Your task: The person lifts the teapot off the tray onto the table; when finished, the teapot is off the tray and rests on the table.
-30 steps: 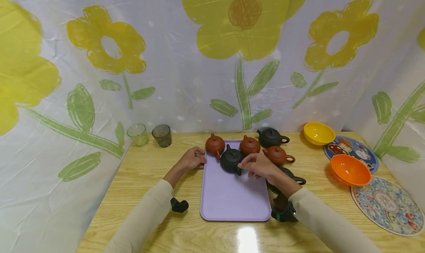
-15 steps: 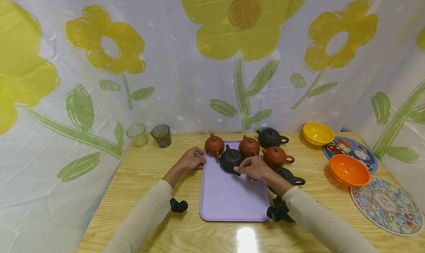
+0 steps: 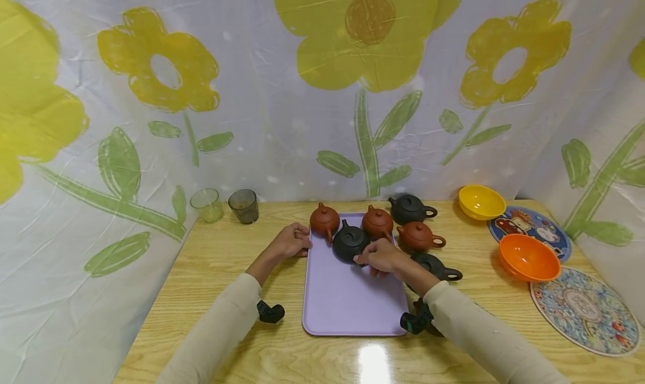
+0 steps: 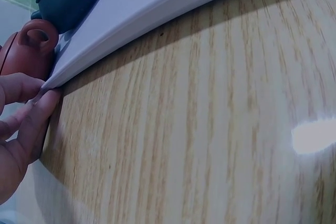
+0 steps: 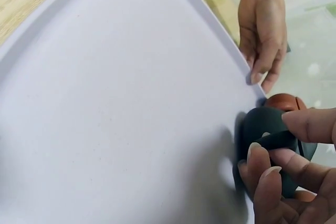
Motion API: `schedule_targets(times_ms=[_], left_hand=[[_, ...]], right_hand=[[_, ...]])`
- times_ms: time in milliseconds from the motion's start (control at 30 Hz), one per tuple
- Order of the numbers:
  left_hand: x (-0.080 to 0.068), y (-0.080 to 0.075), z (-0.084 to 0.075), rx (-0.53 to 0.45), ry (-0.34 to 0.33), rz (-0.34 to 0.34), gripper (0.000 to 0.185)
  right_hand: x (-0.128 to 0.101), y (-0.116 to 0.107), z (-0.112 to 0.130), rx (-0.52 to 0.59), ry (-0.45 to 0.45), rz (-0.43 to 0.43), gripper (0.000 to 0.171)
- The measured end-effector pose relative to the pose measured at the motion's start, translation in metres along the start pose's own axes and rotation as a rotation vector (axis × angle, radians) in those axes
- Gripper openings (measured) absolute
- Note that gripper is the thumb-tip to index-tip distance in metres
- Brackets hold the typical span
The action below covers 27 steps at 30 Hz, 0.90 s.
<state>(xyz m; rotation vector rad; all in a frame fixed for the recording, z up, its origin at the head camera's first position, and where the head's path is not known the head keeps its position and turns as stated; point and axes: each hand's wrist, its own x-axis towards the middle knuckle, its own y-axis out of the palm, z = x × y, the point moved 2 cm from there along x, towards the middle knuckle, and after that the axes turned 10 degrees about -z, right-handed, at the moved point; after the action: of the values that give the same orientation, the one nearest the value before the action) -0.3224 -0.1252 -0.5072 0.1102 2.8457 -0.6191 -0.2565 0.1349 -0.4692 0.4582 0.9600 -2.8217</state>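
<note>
- Your right hand (image 3: 381,256) pinches the handle of the dark grey round clay teapot (image 3: 350,242), thumb on top and fingers curled under it; right wrist view shows the grip (image 5: 286,169) clearly.
- That dark teapot sits on the far part of the lilac rectangular plastic tray (image 3: 347,300), between two reddish-brown clay teapots: one at the tray's far left corner (image 3: 324,219), one at its far edge (image 3: 377,222).
- Your left hand (image 3: 290,242) rests at the tray's left edge, fingertips (image 4: 37,109) touching the rim near the far corner; they look lightly bent, hard to tell if they grip it.
- Off the tray to the right, on the wooden table (image 3: 221,261): another dark teapot (image 3: 410,208), another reddish-brown teapot (image 3: 418,236), and a third dark teapot (image 3: 437,267) partly behind your right wrist.
- Further right: yellow bowl (image 3: 481,201), orange bowl (image 3: 529,257), two patterned plates (image 3: 584,311).
- Far left: clear green cup (image 3: 206,204), smoky grey cup (image 3: 244,205).
</note>
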Motion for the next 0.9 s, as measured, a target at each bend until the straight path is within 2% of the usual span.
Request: schedule_targets(times_ms=[400, 667, 900], left_hand=[[-0.0024, 0.0002, -0.0026, 0.002, 0.009, 0.01, 0.037], [-0.001, 0.0003, -0.0008, -0.003, 0.007, 0.004, 0.037], [-0.0013, -0.0003, -0.0015, -0.02, -0.002, 0.001, 0.036]], right_hand=[[-0.0004, -0.0002, -0.0006, 0.03, 0.0, 0.015, 0.043], [-0.0016, -0.0027, 0.001, 0.048, 0.022, 0.01, 0.041], [-0.0041, -0.0089, 0.0017, 0.062, 0.005, -0.018, 0.037]])
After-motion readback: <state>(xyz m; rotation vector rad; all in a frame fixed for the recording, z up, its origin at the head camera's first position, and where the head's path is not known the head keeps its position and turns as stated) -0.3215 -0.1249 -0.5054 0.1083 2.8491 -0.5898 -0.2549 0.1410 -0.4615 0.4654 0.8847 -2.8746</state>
